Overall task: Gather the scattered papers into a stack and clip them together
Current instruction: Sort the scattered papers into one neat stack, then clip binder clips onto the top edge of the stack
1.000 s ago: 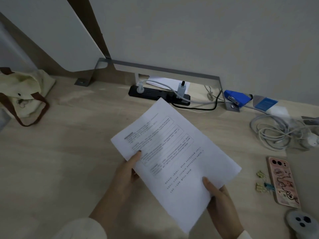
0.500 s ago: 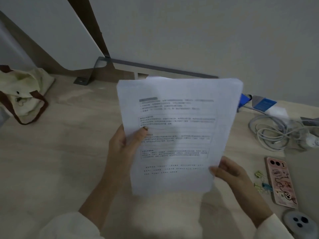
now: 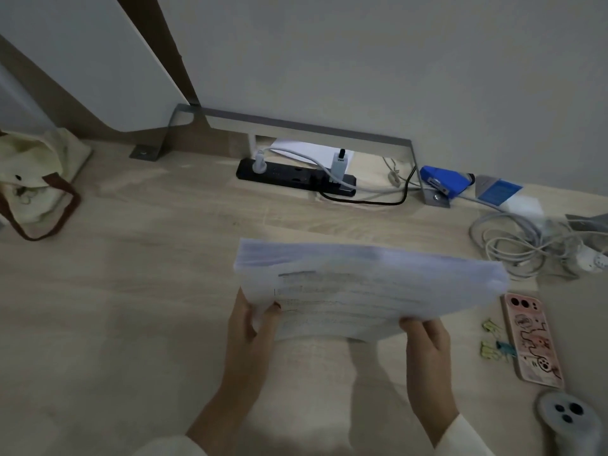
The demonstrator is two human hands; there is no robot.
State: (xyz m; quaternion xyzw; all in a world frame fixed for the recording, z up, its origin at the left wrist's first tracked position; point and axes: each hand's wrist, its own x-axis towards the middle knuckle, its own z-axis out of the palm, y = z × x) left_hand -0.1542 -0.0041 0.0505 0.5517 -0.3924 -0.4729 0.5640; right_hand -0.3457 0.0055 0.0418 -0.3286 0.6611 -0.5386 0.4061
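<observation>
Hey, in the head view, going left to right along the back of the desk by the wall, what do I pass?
Cream tote bag → black power strip → blue device → coiled white cables.

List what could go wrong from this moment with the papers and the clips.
1. Both the left hand and right hand hold the paper stack only along its near edge; the far edge is unsupported above the desk, so sheets may slip or fan out.
2. The binder clips lie to the right, beside the phone. Fetching one likely means freeing the right hand, leaving a one-sided grip, which may let the stack sag.
</observation>
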